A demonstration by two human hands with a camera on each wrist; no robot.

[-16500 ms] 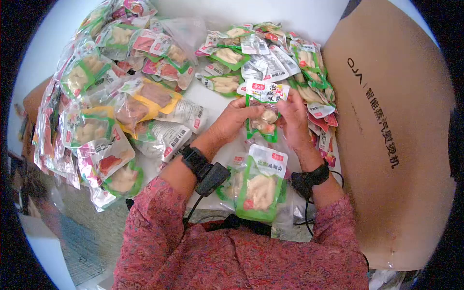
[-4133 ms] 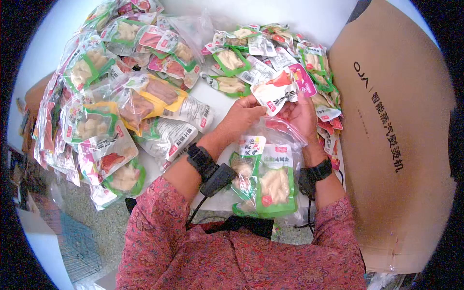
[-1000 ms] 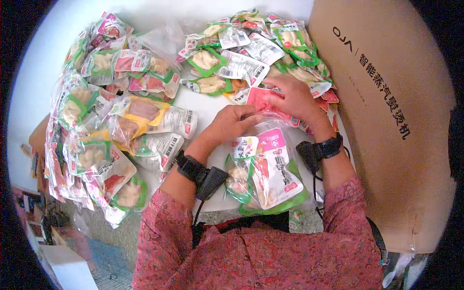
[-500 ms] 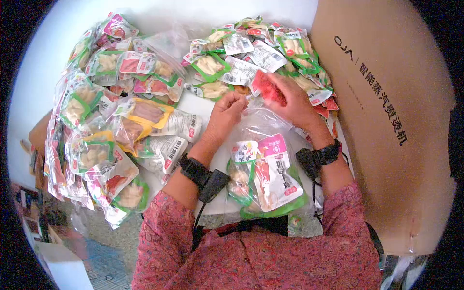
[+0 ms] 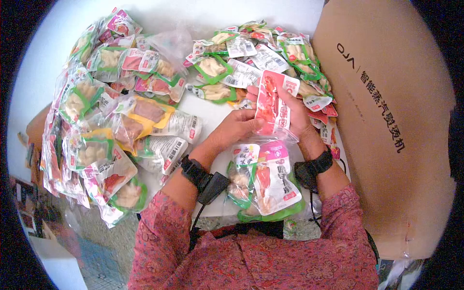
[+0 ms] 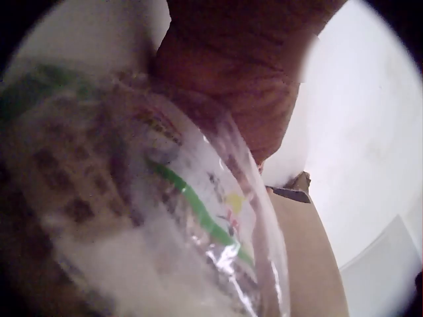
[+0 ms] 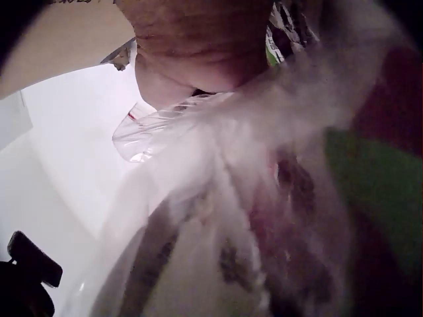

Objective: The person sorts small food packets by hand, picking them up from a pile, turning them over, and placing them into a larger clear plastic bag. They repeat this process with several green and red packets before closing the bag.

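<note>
A red and white food packet (image 5: pixel 272 102) stands tilted up between both hands, its printed face toward me. My left hand (image 5: pixel 234 128) pinches its lower left edge with the thumb in front. My right hand (image 5: pixel 296 115) holds it from behind and the right side, with fingertips showing past its left edge. Just below lies a clear plastic bag (image 5: pixel 296 137), its mouth close under the hands. Inside are a pink and white packet (image 5: pixel 278 181) and a green-edged packet (image 5: pixel 239 181). In the left wrist view the bag (image 6: pixel 264 251) partly hides the packets; the left hand's fingers are hidden there.
Several filled clear bags of packets (image 5: pixel 87 99) are heaped on the left. A pile of loose packets (image 5: pixel 212 67) lies at the back right on the white table (image 5: pixel 205 107). A large cardboard box (image 5: pixel 386 193) stands along the right side.
Earlier a green-edged packet, then the pink and white one, was in the hands; the latter is now in the bag. The red packet has turned upright and the left hand has returned to it.
</note>
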